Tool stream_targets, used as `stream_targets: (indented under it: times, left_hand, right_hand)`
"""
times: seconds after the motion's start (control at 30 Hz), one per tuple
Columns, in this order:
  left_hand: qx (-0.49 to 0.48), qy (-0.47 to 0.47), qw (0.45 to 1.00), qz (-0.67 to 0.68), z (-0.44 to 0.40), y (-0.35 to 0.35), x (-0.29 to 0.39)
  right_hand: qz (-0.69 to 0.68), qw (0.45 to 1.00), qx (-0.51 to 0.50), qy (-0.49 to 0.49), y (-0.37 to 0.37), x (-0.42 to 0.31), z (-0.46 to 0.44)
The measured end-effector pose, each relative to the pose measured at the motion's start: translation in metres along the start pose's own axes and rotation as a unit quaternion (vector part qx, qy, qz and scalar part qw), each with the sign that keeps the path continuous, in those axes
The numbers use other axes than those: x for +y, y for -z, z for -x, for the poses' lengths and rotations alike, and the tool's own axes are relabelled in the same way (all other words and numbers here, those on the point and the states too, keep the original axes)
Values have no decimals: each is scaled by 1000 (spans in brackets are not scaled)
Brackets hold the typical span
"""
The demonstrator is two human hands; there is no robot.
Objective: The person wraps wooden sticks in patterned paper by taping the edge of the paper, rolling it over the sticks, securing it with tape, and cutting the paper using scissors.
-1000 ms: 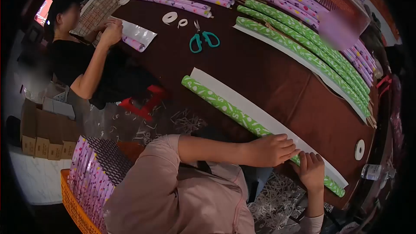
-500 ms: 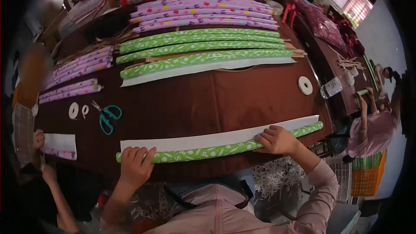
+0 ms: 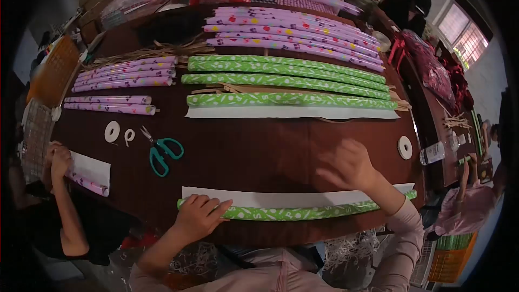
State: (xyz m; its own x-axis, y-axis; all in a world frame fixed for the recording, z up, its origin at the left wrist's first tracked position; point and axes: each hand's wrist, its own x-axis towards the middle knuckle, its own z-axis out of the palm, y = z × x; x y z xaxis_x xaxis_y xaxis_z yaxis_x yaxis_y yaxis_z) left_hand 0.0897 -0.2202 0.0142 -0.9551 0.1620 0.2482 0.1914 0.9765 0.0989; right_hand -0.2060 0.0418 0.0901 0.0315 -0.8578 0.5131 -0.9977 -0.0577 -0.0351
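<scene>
A green patterned roll of wrapping paper (image 3: 292, 213) lies along the table's near edge, its white underside (image 3: 270, 195) partly unrolled behind it. My left hand (image 3: 201, 217) is closed over the roll's left end, with the fingers on top. Lifted above the roll and holding nothing visible, my right hand (image 3: 350, 166) is smeared by motion, its thumb and fingers apart. Beyond it lies another green roll (image 3: 292, 99) with a white flap showing. Teal-handled scissors (image 3: 162, 154) rest to the left, beside two rolls of white tape (image 3: 112, 131).
Purple rolls (image 3: 292, 38) and more green rolls (image 3: 286, 78) lie in rows at the back. Shorter purple rolls (image 3: 111, 107) are at left. A white tape roll (image 3: 404, 147) sits at right. A co-worker's hand (image 3: 59, 161) holds a purple roll (image 3: 89, 183) at the left.
My right hand has let go of the green roll and risen above it. My left hand stays on the roll. The view has shifted; a long purple roll now spans the far side.
</scene>
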Motion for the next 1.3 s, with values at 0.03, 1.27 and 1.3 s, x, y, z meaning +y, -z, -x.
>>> stream_targets:
  times: [0.03, 1.27, 1.3]
  left_hand:
    - [4, -6, 1000, 7, -1, 1, 0]
    - [15, 20, 998, 51, 4, 2, 7]
    - [18, 26, 998, 50, 3, 2, 9]
  right_hand:
    - [-19, 997, 69, -23, -21, 13, -26]
    - [-436, 818, 238, -289, -78, 108, -119]
    - [-415, 791, 315, -321, -50, 116, -110]
